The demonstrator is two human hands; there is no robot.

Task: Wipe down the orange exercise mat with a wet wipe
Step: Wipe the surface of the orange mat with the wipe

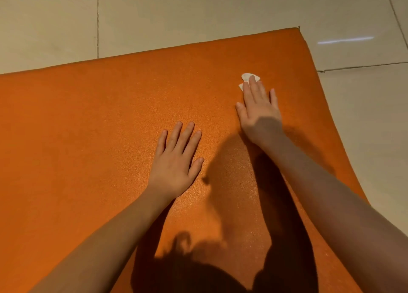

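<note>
The orange exercise mat (92, 125) lies flat on the floor and fills most of the view. My right hand (259, 109) presses flat on a small white wet wipe (246, 77) near the mat's far right corner; only the wipe's edges show beyond my fingertips. My left hand (176, 160) rests palm down on the middle of the mat, fingers spread, with nothing under it. Both forearms stretch forward over the mat.
Pale tiled floor (198, 12) surrounds the mat beyond its far edge and to the right. The mat's right edge (331, 138) runs diagonally toward me. The shadow of my head and arms falls on the near part of the mat.
</note>
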